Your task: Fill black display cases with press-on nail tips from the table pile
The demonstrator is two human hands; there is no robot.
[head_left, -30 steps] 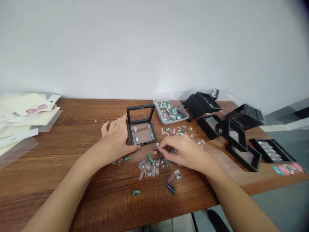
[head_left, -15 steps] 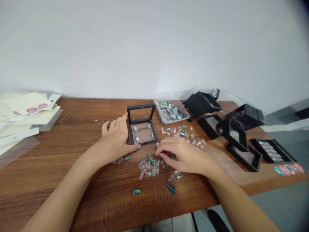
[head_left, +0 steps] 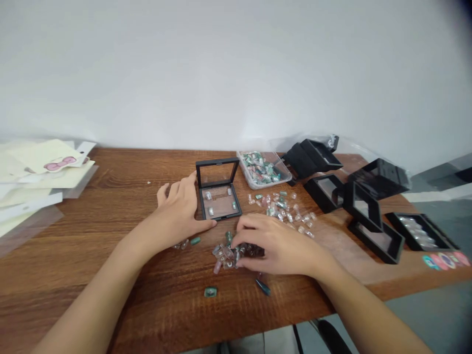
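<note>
The left hand [head_left: 177, 204] lay spread, fingers loose, its thumb at the open case [head_left: 220, 218], nearer the table's [head_left: 106, 216] back edge. The right hand [head_left: 275, 243] arched, fingers parted, over false nails [head_left: 223, 252]. A pale wall [head_left: 206, 73] stood behind.

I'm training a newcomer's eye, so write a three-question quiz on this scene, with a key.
1. True or false: the right hand is at the heap of small, translucent pink, green and clear pieces.
2. The left hand is at the edge of: a) a clear plastic tub; b) an open, square, black-framed case; c) pale paper cards.
3. How many small shiny pieces lie in the case?
Key: 1. true; 2. b; 3. four.
</note>
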